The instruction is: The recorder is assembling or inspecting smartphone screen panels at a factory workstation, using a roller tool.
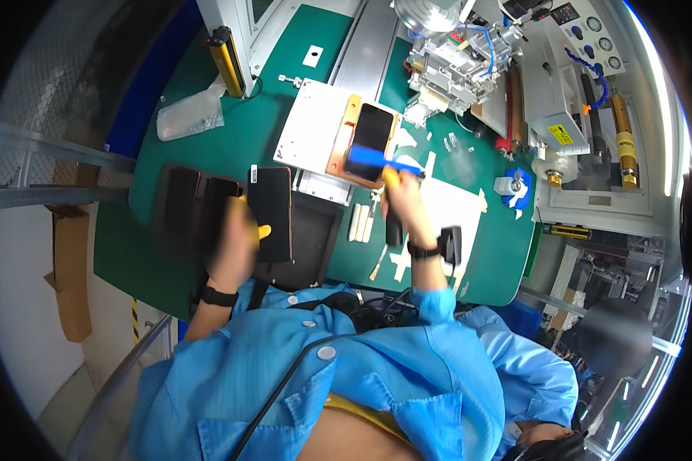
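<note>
My right hand [406, 203], with a yellow finger cot, is closed round the black handle [394, 230] of a blue roller [384, 160]. The roller's head lies across the lower part of a black phone-like panel [373, 127], which sits in a copper-coloured fixture [338, 157] on a white plate [310, 123]. To the left, my left hand [237, 244], also with yellow finger cots, is smeared by motion beside a dark phone-like slab [217, 201]; whether it grips the slab is unclear. Nearby lie a dark tray [178, 203] and a black flat panel [272, 211].
A metal mechanism [457, 73] stands at the back right, and a yellow sensor bar [227, 61] at the back left. Clear plastic bagging [191, 114] lies on the green mat [150, 157]. White strips [359, 223] and a small brush [377, 263] lie near my right hand. Another person's blue sleeve [534, 369] is at lower right.
</note>
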`<state>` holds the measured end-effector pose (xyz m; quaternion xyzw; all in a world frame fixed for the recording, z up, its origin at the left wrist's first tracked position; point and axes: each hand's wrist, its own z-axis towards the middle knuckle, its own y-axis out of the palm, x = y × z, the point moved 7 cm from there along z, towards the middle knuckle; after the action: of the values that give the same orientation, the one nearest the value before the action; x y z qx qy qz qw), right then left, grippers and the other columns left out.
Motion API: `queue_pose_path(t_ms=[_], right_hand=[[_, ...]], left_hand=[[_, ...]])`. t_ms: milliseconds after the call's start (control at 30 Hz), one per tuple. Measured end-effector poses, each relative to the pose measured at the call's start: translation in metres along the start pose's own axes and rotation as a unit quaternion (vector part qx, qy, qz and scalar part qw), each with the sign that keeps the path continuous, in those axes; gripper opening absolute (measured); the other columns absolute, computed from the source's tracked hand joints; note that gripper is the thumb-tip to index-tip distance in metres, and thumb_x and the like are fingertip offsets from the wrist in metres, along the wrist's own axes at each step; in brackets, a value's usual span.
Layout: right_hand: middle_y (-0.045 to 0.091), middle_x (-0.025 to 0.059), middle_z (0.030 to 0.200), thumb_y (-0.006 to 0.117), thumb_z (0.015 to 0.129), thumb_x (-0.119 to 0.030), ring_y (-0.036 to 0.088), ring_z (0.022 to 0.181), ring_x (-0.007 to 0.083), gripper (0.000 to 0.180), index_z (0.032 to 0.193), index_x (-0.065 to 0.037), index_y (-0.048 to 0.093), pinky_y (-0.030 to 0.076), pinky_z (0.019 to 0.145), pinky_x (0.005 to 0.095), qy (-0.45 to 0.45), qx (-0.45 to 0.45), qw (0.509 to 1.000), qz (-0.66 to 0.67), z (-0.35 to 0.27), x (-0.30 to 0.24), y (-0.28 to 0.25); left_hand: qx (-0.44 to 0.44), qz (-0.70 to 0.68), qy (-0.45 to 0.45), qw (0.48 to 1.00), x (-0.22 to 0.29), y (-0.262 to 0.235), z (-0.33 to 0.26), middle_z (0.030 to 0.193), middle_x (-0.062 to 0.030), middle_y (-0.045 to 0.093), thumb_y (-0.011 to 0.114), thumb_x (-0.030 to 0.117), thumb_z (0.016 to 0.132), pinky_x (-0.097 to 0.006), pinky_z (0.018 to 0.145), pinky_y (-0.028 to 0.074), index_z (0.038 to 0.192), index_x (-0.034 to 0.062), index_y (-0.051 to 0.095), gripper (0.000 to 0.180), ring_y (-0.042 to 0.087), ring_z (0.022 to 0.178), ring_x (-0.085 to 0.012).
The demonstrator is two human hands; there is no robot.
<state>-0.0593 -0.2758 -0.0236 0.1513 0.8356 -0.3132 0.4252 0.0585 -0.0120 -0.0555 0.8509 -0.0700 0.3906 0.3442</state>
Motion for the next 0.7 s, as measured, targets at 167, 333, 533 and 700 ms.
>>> queue_pose_path(t_ms=[167,333,533,700], right_hand=[[0.048,0.0073,0.046,0.042,0.084,-0.025,0.048,0.037,0.0155,0.035,0.063,0.003,0.046,0.041,0.036,0.0283,-0.004,0.032,0.985,0.169,0.121,-0.022,-0.021],[0.055,0.0141,0.056,0.045,0.083,-0.024,0.054,0.042,0.0195,0.029,0.077,0.004,0.048,0.043,0.040,0.0327,-0.037,0.046,0.997,-0.043,0.032,0.000,0.002],[0.046,0.0057,0.052,0.045,0.084,-0.019,0.046,0.038,0.0136,0.020,0.091,0.000,0.041,0.039,0.035,0.0280,0.106,0.101,0.981,0.131,-0.055,0.074,-0.028],[0.045,0.0074,0.051,0.038,0.084,-0.011,0.045,0.037,0.0152,0.013,0.081,0.001,0.039,0.039,0.034,0.0279,0.171,0.275,0.936,0.141,-0.029,0.198,-0.089]], left_hand=[[-0.018,0.022,-0.001,1.000,0.008,0.011,0.005,0.111,-0.0118,0.047,0.048,-0.015,0.068,-0.029,0.083,0.047,0.123,0.0075,0.025,0.063,0.051,0.101,-0.0195],[-0.012,0.007,-0.003,1.000,0.002,0.008,0.000,0.112,-0.0118,0.048,0.045,-0.011,0.074,-0.029,0.084,0.046,0.123,0.0073,0.027,0.056,0.051,0.101,-0.0187],[-0.009,0.006,-0.016,1.000,0.007,0.023,0.006,0.114,-0.0083,0.046,0.047,0.008,0.083,-0.028,0.089,0.038,0.120,0.0077,0.034,0.038,0.046,0.105,-0.0155],[-0.022,-0.001,0.008,1.000,0.006,0.040,0.008,0.115,-0.0046,0.044,0.046,0.019,0.086,-0.027,0.092,0.032,0.117,0.0074,0.039,0.034,0.041,0.108,-0.0133]])
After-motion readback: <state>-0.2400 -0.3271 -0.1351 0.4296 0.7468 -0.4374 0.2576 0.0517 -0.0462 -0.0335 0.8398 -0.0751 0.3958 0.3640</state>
